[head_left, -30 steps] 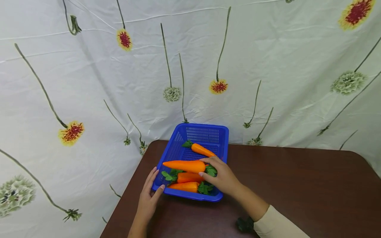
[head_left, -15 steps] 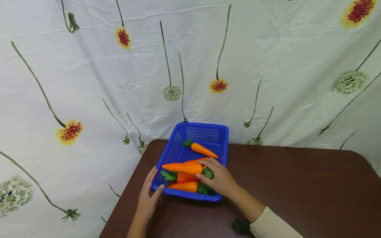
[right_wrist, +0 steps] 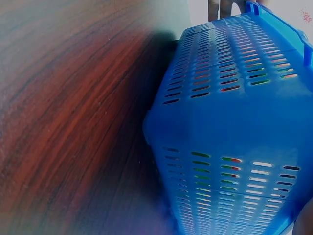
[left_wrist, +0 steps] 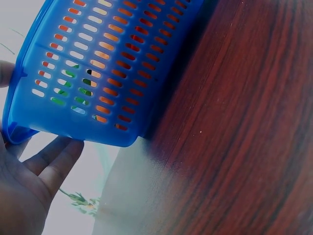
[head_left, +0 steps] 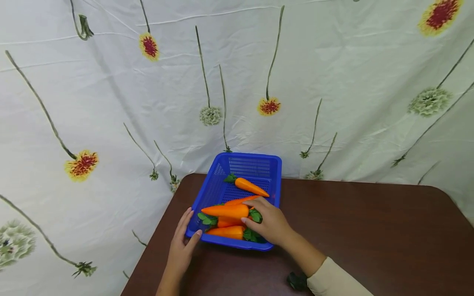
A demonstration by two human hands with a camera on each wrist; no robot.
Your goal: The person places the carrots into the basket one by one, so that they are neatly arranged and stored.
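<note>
In the head view, several orange carrots with green leafy tops lie in a blue plastic basket. My right hand pinches the thick leafy end of the uppermost carrot, whose tip points left. Another carrot lies in front of it, and one more carrot lies farther back. My left hand holds the basket's near left corner, thumb at the front rim and fingers along the side. In the left wrist view, the fingertips touch the slotted wall. The basket hides most of my right hand in the right wrist view.
The basket stands on a dark brown table, near its left end. A white flower-printed cloth hangs behind and to the left. A small dark object shows beside the right sleeve.
The right hand has lowered the carrot slightly and brought it a little toward the near side, uncovering part of a carrot behind it. The left hand stays at the basket corner.
</note>
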